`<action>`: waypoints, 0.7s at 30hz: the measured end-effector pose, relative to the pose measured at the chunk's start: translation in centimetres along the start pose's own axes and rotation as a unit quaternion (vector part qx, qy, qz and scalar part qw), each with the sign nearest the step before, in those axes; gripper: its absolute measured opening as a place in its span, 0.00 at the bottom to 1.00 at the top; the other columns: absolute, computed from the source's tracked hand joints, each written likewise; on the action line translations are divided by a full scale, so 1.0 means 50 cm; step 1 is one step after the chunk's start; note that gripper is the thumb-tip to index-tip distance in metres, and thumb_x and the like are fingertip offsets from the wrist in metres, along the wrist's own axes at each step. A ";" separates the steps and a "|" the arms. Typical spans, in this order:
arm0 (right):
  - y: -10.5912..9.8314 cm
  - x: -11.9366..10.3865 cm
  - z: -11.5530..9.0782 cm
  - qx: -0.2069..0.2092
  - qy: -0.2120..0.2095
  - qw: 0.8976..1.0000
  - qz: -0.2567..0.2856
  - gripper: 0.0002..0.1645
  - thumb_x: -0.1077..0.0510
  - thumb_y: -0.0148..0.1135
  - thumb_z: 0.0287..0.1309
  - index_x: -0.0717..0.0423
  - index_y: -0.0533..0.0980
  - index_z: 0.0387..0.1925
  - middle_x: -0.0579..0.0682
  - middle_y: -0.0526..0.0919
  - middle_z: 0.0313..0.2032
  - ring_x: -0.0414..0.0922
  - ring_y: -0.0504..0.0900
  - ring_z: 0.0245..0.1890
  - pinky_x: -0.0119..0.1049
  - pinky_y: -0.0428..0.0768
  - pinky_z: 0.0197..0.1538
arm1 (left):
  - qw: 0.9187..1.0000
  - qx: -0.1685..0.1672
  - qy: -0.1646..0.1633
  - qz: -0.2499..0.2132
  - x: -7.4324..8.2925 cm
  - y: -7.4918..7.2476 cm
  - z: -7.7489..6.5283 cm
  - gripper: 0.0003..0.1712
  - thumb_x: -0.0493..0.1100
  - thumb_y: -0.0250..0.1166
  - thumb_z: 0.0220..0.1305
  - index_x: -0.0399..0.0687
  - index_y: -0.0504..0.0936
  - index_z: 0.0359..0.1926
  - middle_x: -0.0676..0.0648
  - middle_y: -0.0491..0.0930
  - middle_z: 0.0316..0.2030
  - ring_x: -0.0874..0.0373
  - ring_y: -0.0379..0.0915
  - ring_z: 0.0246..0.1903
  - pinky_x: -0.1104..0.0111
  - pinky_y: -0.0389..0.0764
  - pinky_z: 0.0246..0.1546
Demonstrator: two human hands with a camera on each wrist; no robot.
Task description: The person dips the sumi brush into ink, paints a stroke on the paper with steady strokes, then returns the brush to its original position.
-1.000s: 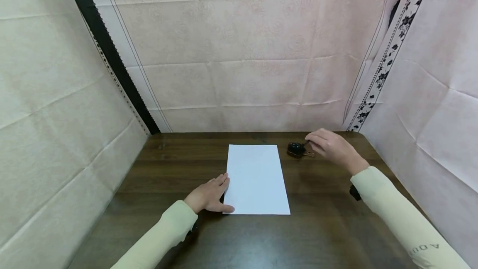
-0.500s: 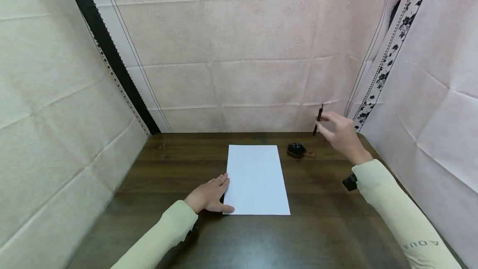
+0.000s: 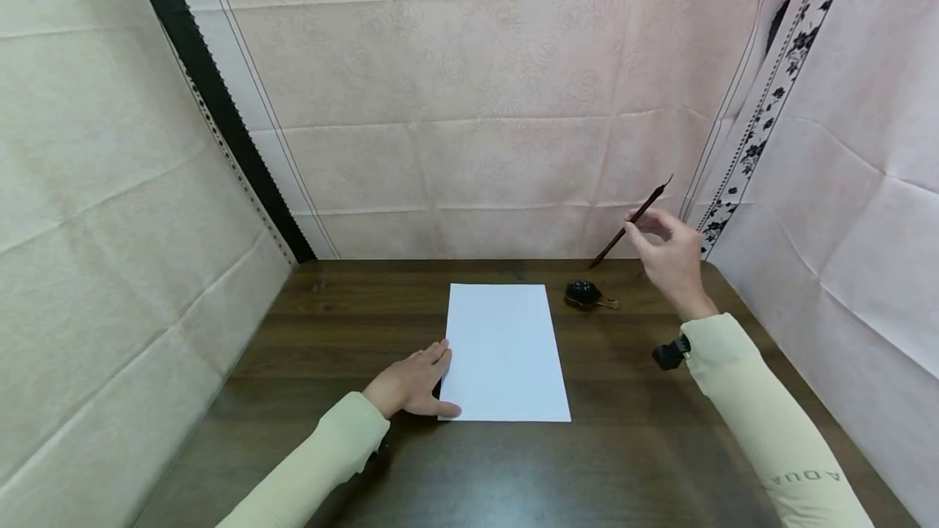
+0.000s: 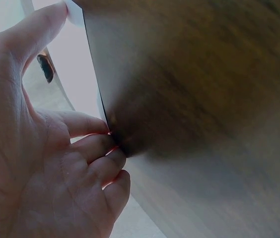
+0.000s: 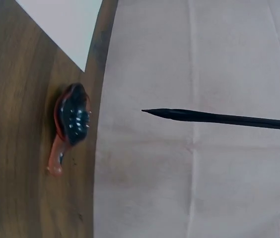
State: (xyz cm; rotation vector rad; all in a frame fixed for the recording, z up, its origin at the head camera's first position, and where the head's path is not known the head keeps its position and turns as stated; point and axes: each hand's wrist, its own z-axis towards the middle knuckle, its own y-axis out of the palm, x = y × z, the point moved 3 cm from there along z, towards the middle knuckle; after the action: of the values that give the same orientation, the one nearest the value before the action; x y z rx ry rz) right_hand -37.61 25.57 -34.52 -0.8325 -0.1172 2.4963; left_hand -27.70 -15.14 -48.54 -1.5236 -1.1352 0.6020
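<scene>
My right hand (image 3: 671,255) pinches a dark calligraphy brush (image 3: 614,244) between thumb and fingers, raised above the table's far right side. The brush slants, its pointed tip down to the left; the right wrist view shows the dark brush (image 5: 219,118) with its tip free of contact. Below it sits a small glossy black piece with a brown handle (image 3: 583,293), perhaps an ink dish; its inside is unclear. A blank white sheet of paper (image 3: 506,353) lies mid-table. My left hand (image 3: 414,381) rests on the sheet's left edge, thumb at the near corner, fingers spread.
The brown wooden table (image 3: 623,471) ends at a pale hanging cloth (image 3: 469,161) behind. Further cloth panels flank it on both sides. A black device (image 3: 669,354) is strapped to my right wrist.
My right hand has lifted the brush off the small black piece and tilted it, so that its tip points down to the left. The left hand and paper stay in place.
</scene>
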 end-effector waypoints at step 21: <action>0.032 0.065 -0.085 0.032 0.097 0.995 -0.005 0.08 0.62 0.72 0.66 0.59 0.88 0.45 0.59 0.92 0.43 0.23 0.83 0.37 0.14 0.76 0.43 | 1.000 0.000 0.001 0.003 0.000 -0.001 -0.001 0.62 0.72 0.68 0.64 0.37 0.56 0.82 0.40 0.50 0.85 0.46 0.49 0.84 0.52 0.61 0.82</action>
State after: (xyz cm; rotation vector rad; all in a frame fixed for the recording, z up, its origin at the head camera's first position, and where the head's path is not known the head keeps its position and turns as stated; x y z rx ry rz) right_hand -38.03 25.46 -40.08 -1.0394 0.0247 2.3806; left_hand -27.68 -15.16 -48.46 -1.5286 -1.1301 0.6046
